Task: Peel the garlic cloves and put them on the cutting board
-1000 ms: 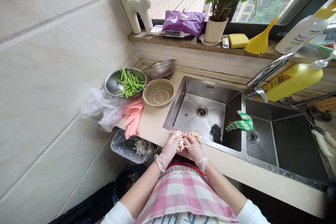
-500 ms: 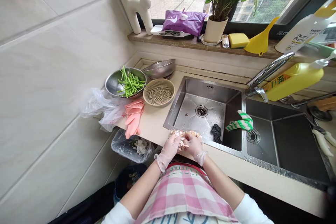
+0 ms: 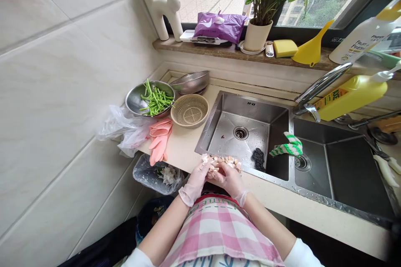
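Observation:
Garlic cloves lie in a clear shallow tray at the front edge of the counter, by the near rim of the left sink. My left hand, in a thin clear glove, is closed on pale garlic at the tray's left side. My right hand, gloved the same way, has its fingers bent in a pinch on garlic close to the left fingertips. The fingers partly hide the pieces, so their exact outline does not show.
Left of the sink are a beige basket, a steel bowl of green stalks, and pink rubber gloves. A lined waste bin hangs below the counter edge. A black scrubber and striped cloth lie at the sinks.
My hands have drawn slightly apart, the left one moving a little to the left. More of the garlic cloves in the tray shows between and behind the fingers.

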Tool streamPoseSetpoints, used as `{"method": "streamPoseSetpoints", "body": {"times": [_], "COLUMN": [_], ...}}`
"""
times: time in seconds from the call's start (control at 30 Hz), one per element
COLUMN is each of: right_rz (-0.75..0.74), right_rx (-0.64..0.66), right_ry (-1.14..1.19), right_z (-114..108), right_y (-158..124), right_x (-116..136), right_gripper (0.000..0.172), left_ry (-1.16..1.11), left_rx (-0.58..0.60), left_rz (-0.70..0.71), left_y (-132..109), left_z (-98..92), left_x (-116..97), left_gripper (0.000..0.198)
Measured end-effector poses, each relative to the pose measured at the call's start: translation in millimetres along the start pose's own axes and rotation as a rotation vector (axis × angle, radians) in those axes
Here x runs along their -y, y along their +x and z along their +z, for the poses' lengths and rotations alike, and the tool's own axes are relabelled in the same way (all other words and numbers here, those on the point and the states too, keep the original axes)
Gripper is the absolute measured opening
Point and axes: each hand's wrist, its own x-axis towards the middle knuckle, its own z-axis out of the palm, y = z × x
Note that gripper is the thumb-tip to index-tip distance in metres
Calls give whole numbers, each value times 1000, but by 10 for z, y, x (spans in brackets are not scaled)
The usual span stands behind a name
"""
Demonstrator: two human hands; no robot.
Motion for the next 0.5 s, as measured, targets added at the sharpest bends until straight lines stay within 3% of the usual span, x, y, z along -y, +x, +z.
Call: {"method": "streamPoseSetpoints", "body": {"times": [0.1,0.27,0.5], "right_rz": [-43,-110,-135], "right_rx": [68,117,191], "right_ry": [-54,-342,-461], "right_z": [12,7,86], "right_y": [27,62,-79], "right_x": [60,132,120], "right_gripper": [28,19,18], "left_ry": [-73,-72,-6], "left_rx": [17,-111,-173], "left_rz": [-28,-33,-79], "left_y": [-55,-39,-114], "left_z": [86,169,93], "left_x": [-44,-60,-18], "left_gripper": [45,38,39]}}
